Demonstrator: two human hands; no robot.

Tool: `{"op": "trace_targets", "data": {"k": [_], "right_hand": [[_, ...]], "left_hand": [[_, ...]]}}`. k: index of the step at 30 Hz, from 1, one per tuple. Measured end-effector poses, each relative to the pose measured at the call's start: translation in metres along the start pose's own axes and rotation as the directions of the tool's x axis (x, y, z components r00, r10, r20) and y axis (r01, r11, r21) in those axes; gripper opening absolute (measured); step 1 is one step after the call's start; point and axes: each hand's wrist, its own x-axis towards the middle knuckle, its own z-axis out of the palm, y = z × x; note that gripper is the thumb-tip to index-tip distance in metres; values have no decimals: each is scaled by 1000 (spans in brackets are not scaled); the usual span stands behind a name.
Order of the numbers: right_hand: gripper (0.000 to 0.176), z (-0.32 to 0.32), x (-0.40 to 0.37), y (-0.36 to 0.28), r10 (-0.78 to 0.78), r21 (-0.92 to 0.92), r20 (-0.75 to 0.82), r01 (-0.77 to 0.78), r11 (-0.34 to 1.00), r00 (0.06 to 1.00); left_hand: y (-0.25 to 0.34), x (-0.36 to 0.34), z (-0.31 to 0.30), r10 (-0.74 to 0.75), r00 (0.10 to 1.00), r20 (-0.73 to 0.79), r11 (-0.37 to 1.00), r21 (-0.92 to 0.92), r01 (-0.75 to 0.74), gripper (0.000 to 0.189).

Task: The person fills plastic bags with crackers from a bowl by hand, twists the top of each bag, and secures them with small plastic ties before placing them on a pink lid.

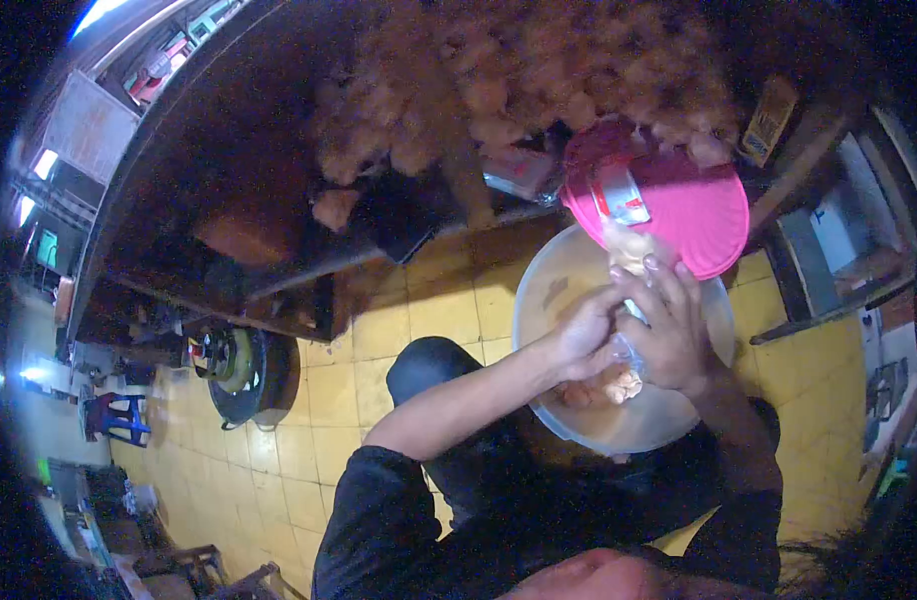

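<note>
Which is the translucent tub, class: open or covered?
The tub is open: its inside shows beneath the left hand and right hand; the pink disc overlaps only its far edge.

From my post, I see both arms reaching forward and converging; the left arm (469, 405) slants up toward the right, its forearm bare; the right arm (744, 440) rises bent from the other side; the left hand (591, 335) is curled, meeting the right hand (669, 325); the right fingers (667, 282) are bent and point forward, their tips slightly blurred.
</note>
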Motion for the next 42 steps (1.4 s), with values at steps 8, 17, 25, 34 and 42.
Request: {"op": "trace_targets", "data": {"k": [8,17,25,34,42], "right_hand": [[32,4,5,19,531,703,-99,-318,636,842],[29,-4,5,18,511,884,451,-287,-369,732],[21,-10,15,25,-69,168,-133,92,981,989],[9,4,5,28,369,356,26,-353,865,929],[12,-3,16,25,700,875,196,-444,191,687]], "left_hand": [[25,4,18,168,983,72,977,121,-176,21],[46,-3,17,85,996,38,935,342,-93,36],[38,-5,-2,70,998,1,171,985,-13,34],[39,-14,27,301,894,332,-495,856,-151,21],[40,-5,27,495,755,430,-187,901,-391,13]]}}
